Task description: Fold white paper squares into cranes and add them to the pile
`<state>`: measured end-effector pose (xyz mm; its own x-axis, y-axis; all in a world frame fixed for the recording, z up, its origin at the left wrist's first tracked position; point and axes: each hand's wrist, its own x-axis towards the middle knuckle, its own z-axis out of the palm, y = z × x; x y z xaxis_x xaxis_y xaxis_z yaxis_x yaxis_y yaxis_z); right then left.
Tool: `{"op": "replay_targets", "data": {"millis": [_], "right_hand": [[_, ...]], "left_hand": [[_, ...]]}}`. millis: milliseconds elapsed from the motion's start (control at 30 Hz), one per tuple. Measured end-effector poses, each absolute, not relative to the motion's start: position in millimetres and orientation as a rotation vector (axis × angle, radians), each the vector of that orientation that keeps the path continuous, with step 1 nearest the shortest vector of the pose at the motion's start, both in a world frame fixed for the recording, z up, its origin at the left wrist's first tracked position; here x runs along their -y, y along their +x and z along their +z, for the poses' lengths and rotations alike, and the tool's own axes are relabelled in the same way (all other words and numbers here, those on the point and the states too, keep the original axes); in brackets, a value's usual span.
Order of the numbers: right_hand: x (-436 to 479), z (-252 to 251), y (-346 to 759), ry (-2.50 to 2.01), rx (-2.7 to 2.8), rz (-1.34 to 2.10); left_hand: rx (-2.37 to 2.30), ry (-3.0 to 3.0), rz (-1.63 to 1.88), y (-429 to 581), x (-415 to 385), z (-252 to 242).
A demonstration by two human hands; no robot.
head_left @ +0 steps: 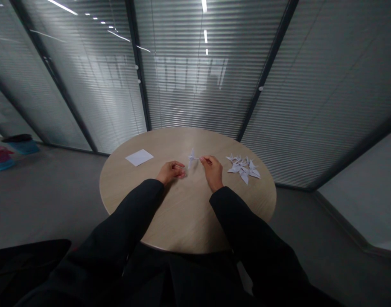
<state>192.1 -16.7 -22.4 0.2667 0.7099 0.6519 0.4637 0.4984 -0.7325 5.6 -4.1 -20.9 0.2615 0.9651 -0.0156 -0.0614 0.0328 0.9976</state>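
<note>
White sheet [139, 157] lies at left on your desk [182, 217]; next comes your left hand [170, 172], fingers curled, its grip too blurred to tell. Mid-desk, there's the paper crane [191, 158], one tip pinched by your right hand [214, 171]! Beside that, folded cranes [244, 169] lie heaped together.

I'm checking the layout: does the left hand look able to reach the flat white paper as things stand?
Probably yes: only tabletop shows between the left hand and the white paper, which lies on that hand's side.
</note>
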Motion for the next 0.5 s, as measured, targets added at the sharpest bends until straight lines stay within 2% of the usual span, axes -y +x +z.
{"op": "replay_targets", "data": {"millis": [500], "right_hand": [[20.0, -19.3, 190.7, -1.118, 1.364, 0.222]], "left_hand": [[-1.0, 1.214, 1.085, 3.9, -0.4, -25.1]]}}
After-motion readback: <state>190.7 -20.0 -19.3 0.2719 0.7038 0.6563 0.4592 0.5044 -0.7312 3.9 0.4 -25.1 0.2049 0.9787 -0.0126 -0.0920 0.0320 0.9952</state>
